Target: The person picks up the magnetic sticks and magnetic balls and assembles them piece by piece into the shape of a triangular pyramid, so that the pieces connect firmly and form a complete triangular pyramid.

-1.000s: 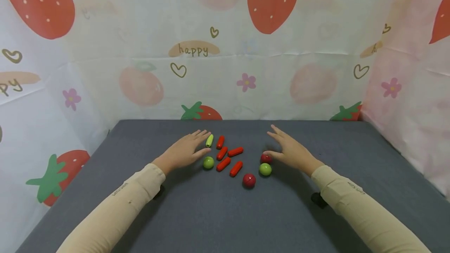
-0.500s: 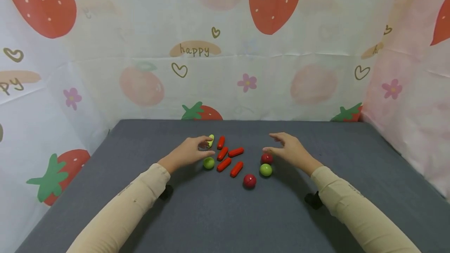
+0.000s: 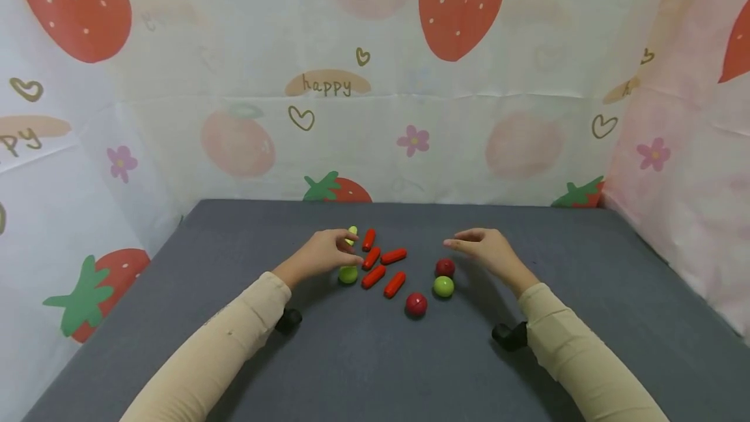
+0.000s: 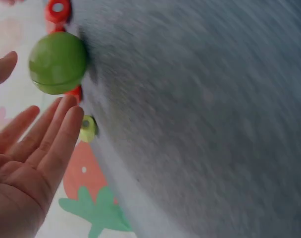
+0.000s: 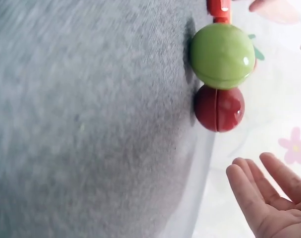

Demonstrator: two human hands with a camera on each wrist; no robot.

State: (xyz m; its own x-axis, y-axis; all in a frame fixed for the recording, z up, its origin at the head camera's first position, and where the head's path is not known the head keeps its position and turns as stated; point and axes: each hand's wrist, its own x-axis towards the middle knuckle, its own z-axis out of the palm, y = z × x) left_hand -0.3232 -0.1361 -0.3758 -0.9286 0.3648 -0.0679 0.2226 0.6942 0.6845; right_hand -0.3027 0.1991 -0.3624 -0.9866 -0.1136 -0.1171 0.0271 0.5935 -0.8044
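My left hand (image 3: 325, 253) hovers over the left green ball (image 3: 348, 275), fingers loosely bent and holding nothing. Its fingertips partly cover a yellow-green cylinder (image 3: 352, 231) in the head view. Seen from the left wrist, the fingers (image 4: 56, 134) are nearly straight and the thumb stands apart, with that ball just beyond them. Above and behind the far red ball (image 3: 445, 268), my right hand (image 3: 489, 249) hangs in the air with relaxed fingers and nothing in its grasp. The right green ball (image 3: 443, 287) lies just in front of that red ball.
Between the hands lie several short red cylinders (image 3: 374, 277). A second red ball (image 3: 416, 305) sits nearest the front. Everything rests on a dark grey cloth-covered table (image 3: 375, 370), backed by a white curtain (image 3: 375, 148) with printed fruit.
Both hands' spread fingers have drawn in and bent. The left hand has shifted slightly right over the green ball. The balls and cylinders keep their places; the view has shifted slightly.
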